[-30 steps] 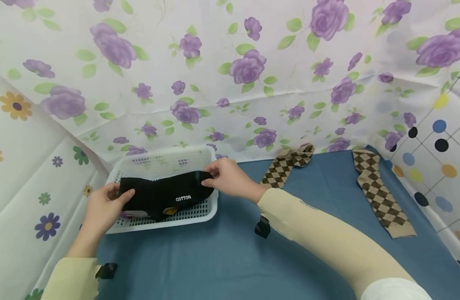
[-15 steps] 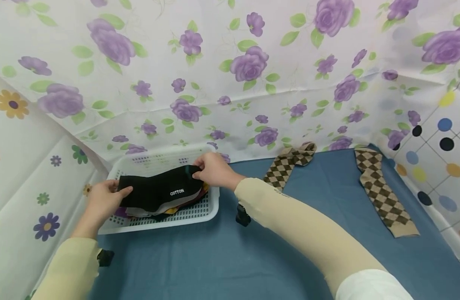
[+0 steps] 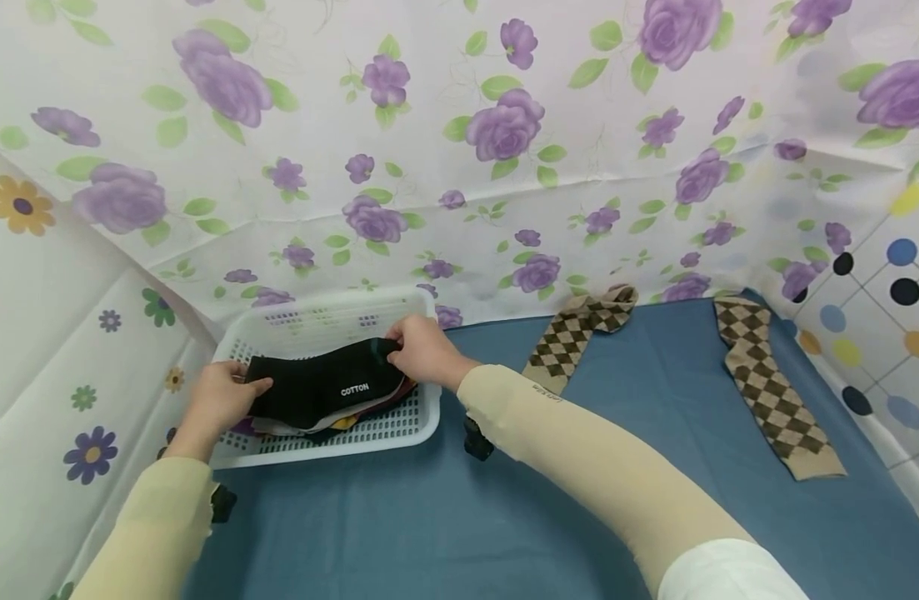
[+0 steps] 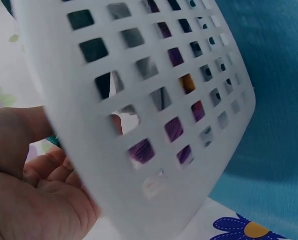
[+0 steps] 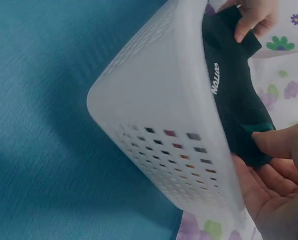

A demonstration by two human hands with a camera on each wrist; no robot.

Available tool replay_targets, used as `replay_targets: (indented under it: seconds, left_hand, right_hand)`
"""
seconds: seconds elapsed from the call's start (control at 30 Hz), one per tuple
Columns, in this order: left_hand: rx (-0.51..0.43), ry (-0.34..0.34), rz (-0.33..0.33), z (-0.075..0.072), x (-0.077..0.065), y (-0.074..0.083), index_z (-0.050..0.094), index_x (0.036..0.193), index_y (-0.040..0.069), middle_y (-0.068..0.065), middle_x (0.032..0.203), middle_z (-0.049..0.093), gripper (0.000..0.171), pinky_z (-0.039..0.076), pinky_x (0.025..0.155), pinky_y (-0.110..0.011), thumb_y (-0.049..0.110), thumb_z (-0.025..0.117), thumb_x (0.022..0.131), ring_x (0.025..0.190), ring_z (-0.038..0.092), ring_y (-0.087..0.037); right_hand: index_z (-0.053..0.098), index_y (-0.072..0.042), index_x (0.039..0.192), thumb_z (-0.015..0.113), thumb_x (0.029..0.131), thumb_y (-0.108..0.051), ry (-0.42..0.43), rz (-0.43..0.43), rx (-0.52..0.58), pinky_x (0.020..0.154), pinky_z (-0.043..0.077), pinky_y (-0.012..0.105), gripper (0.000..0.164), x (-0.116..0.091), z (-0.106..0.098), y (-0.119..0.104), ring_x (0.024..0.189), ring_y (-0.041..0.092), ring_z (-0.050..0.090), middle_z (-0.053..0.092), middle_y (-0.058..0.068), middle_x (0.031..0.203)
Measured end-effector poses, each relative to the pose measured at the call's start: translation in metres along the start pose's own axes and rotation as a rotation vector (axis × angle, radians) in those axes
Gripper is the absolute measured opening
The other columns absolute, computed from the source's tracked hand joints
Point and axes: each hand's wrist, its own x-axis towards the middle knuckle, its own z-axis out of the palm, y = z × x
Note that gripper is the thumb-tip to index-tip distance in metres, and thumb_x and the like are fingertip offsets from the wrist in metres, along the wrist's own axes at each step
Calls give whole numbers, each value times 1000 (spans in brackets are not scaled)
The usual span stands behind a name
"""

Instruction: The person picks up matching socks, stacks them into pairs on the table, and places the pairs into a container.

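Observation:
A black sock [image 3: 320,385] with white COTTON lettering stretches lengthwise over the white plastic basket [image 3: 399,437]. My left hand [image 3: 222,398] pinches its cuff end at the basket's left side. At the other end my right hand [image 3: 425,350] holds the toe between thumb and fingers, as the right wrist view also shows, near a dark green band. Beneath the black sock lie several other socks in grey, yellow, dark red and purple, mostly covered. Through the basket's holes in the left wrist view, a purple sock [image 4: 173,129] shows; my left hand [image 4: 44,175] is beside the rim there.
Two brown-and-beige argyle socks lie on the blue cloth [image 3: 399,533]: one folded sock [image 3: 571,333] near the back wall, and one straight sock [image 3: 777,387] at the right. Floral sheets [image 3: 294,225] rise behind and at the left; a dotted sheet [image 3: 901,333] stands at the right.
Both hands have brought the black sock lower, into the basket over the other socks. My right hand has moved left; the argyle socks have stayed in place.

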Motion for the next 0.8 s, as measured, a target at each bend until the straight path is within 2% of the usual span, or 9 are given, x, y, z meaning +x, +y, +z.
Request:
replay_targets:
  seconds: [0.17,0.27,0.33,0.47,0.57,0.67,0.8]
  left_hand:
    - [1,-3,-21,4,1,-1,38,131,-12,-34,129,39,66,41,85,-53,38,57,92,115,39,-47]
    - [-5,7,-31,6,2,-4,39,131,-12,-34,127,41,64,42,84,-52,36,58,92,112,42,-46]
    - [-5,28,-33,8,3,-5,44,127,-10,-32,121,46,58,45,79,-49,32,60,91,105,48,-43]
    - [17,87,-24,12,3,-9,53,115,-7,-26,108,56,42,47,70,-44,23,64,88,90,56,-35]
    - [42,119,-12,14,3,-9,57,110,-4,-23,103,60,34,47,68,-43,18,65,86,86,57,-33]
    - [63,129,6,15,4,-9,60,108,-3,-22,102,61,30,47,69,-44,16,65,85,86,57,-32]
    - [91,94,5,16,4,-9,60,112,-4,-22,105,60,32,46,72,-47,15,64,86,90,56,-34]
  right_hand:
    - [63,-9,115,63,88,-13,28,-28,-40,75,43,19,27,-1,3,2,96,9,57,61,3,112]
    - [62,-9,117,62,89,-14,49,-49,-86,78,43,20,29,0,5,4,102,11,56,61,3,113]
    - [61,-9,118,63,88,-14,60,-73,-143,79,43,20,31,0,8,6,101,10,56,61,2,114]
    - [59,-10,121,61,87,-9,73,-141,-270,70,43,17,35,2,12,9,85,6,58,60,3,116]
    - [63,-12,117,57,86,-5,61,-179,-369,66,42,15,32,2,13,10,81,5,58,61,1,113]
    - [68,-14,109,54,88,-5,19,-203,-470,68,43,15,26,3,13,10,85,6,59,64,-1,107]
    - [71,-14,101,53,90,-8,-48,-207,-561,68,45,17,21,3,11,7,81,8,59,65,0,97]
